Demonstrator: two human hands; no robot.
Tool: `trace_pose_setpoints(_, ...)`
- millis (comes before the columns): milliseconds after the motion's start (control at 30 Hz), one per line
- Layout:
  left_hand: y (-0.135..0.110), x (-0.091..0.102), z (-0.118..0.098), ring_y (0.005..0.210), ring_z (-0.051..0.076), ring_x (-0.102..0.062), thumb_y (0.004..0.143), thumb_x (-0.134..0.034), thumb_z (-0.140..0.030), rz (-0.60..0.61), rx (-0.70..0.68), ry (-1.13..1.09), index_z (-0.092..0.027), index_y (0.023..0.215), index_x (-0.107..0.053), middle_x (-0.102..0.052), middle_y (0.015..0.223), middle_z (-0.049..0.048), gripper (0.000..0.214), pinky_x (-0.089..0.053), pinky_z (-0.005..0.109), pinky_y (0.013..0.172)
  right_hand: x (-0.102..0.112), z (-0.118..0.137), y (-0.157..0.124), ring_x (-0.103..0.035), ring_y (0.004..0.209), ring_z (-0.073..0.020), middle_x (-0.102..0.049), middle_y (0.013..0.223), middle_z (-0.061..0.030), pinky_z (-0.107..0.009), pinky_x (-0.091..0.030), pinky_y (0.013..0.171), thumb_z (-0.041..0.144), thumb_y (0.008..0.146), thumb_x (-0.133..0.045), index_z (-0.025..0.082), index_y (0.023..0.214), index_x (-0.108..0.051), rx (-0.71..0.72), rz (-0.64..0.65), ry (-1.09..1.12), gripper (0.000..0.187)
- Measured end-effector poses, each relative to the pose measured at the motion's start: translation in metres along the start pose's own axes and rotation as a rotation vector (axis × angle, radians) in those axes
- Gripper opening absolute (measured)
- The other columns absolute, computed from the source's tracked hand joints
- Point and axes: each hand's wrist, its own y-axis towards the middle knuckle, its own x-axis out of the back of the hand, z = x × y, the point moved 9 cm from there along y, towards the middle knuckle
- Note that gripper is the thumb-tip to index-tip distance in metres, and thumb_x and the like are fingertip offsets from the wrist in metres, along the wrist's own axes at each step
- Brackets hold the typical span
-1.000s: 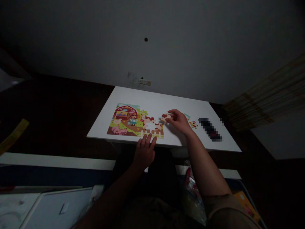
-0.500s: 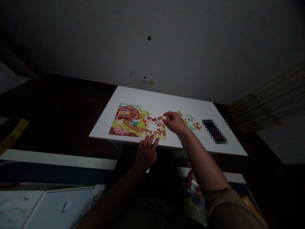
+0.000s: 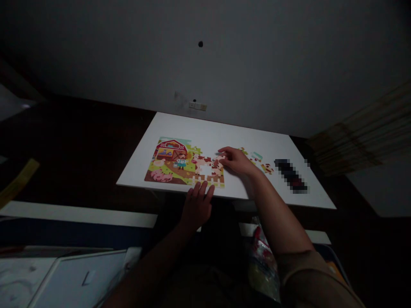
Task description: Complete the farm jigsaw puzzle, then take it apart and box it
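A farm jigsaw puzzle [image 3: 168,167], partly put together, lies on the white table and shows a red barn, a farmer, pigs and a cow. My left hand [image 3: 197,204] rests at the table's front edge, fingers spread and their tips on the puzzle's bottom border. At the puzzle's right side, my right hand [image 3: 237,162] has its thumb and fingers closed on a puzzle piece [image 3: 218,162] with a cow print. That piece sits against the cow part, and a gap of white table shows to its lower left. Whether it is locked in, I cannot tell.
Several loose puzzle pieces [image 3: 267,168] lie to the right of my right hand. Beyond them is a dark, pixelated object [image 3: 290,176] on the white table [image 3: 305,194]. A wall with sockets [image 3: 198,106] stands behind. A plastic bag [image 3: 263,265] is below, beside my legs.
My right hand has shifted slightly, and the cow piece now sits closer against the cow part of the puzzle. The left hand stays at the bottom border. The view has tilted a little.
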Motion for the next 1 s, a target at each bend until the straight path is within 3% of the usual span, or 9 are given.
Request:
trace_pose_setpoints(133,0.000,0.000,0.001,0.143,0.031,-0.031,0.089,-0.053,-0.025,-0.007,0.002,0.005,-0.027,0.149,-0.040,-0.041,0.153,0.0076,0.062,-0.026,0.052,0.115,-0.002,0.003,0.008,-0.056,0.074,-0.0139,-0.070,0.089,-0.0062,-0.026,-0.043,0.069,0.020,0.082,-0.063,0.012,0.113,-0.068,0.020,0.039,-0.089,0.032)
trace_pose_setpoints(300,0.000,-0.002,0.002,0.143,0.031,-0.032,0.089,-0.052,-0.027,0.014,0.012,0.002,-0.028,0.149,-0.040,-0.040,0.153,0.0069,0.061,-0.027,0.051,0.114,-0.005,0.012,0.016,-0.058,0.080,-0.0144,-0.071,0.102,-0.0101,-0.027,-0.042,0.075,0.016,0.084,-0.062,0.011,0.113,-0.070,0.048,0.109,-0.162,0.030)
trace_pose_setpoints(400,0.001,-0.002,0.001,0.142,0.031,-0.033,0.089,-0.053,-0.027,0.013,0.009,0.001,-0.027,0.150,-0.040,-0.041,0.153,0.0076,0.062,-0.027,0.052,0.114,-0.007,0.015,0.019,-0.059,0.078,-0.0147,-0.072,0.098,-0.0091,-0.027,-0.043,0.073,0.017,0.084,-0.063,0.011,0.110,-0.072,0.068,0.138,-0.170,0.027)
trace_pose_setpoints(500,0.001,-0.002,0.002,0.142,0.031,-0.033,0.089,-0.052,-0.027,0.010,0.004,0.006,-0.027,0.149,-0.040,-0.040,0.153,0.0077,0.061,-0.027,0.051,0.114,-0.006,0.015,0.021,-0.059,0.074,-0.0142,-0.071,0.095,-0.0063,-0.027,-0.045,0.071,0.020,0.080,-0.067,0.015,0.110,-0.070,0.085,0.106,-0.085,0.031)
trace_pose_setpoints(633,0.000,-0.003,0.002,0.143,0.030,-0.032,0.091,-0.050,-0.028,0.011,-0.004,0.009,-0.027,0.149,-0.041,-0.039,0.154,0.0070,0.059,-0.027,0.051,0.114,0.001,0.005,0.022,-0.062,0.076,-0.0147,-0.069,0.093,-0.0030,-0.028,-0.051,0.072,0.029,0.073,-0.076,0.020,0.118,-0.063,0.025,0.029,0.195,0.048)
trace_pose_setpoints(833,0.000,-0.003,0.001,0.143,0.031,-0.031,0.091,-0.051,-0.028,0.008,-0.007,0.015,-0.026,0.149,-0.042,-0.039,0.154,0.0078,0.058,-0.026,0.052,0.114,-0.002,0.002,0.020,-0.063,0.077,-0.0150,-0.069,0.083,-0.0019,-0.028,-0.051,0.075,0.029,0.073,-0.074,0.018,0.094,-0.068,-0.030,0.139,0.349,0.024)
trace_pose_setpoints(1000,0.000,-0.001,0.000,0.142,0.031,-0.032,0.090,-0.053,-0.028,0.008,-0.006,0.015,-0.025,0.148,-0.042,-0.039,0.154,0.0079,0.059,-0.025,0.051,0.114,-0.001,0.008,0.018,-0.060,0.067,-0.0135,-0.066,0.074,-0.0003,-0.025,-0.049,0.063,0.036,0.079,-0.068,0.019,0.095,-0.067,-0.017,0.133,0.314,0.023)
